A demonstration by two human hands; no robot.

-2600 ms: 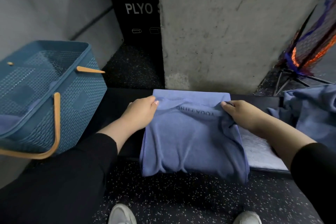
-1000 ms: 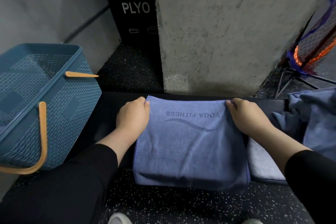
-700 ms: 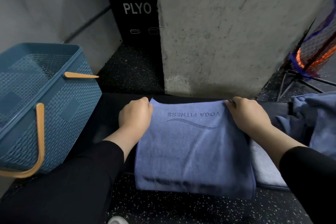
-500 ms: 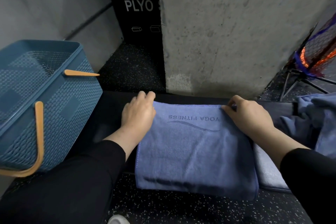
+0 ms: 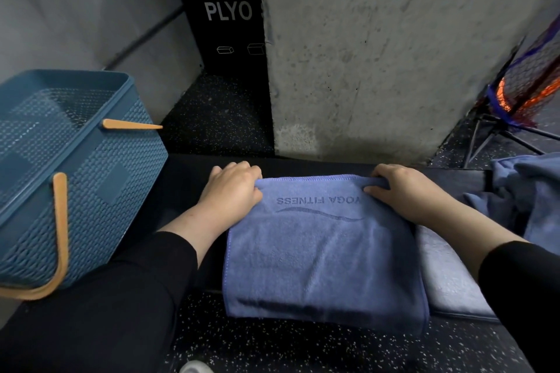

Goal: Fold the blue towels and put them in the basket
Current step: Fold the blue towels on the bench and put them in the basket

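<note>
With left hand and right hand each pinching a far corner of the folded blue microfibre towel, keep corners level; fold toward you, edges matched.

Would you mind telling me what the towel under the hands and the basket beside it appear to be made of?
The blue towel looks like soft microfibre or terry cloth: matte, fuzzy nap, stitched hem, tone-on-tone lettering. The basket appears to be moulded plastic with a woven-look perforated wall; its tan handles could be plastic or wood, which cannot be told.

Folded blue towel beside basket
</note>
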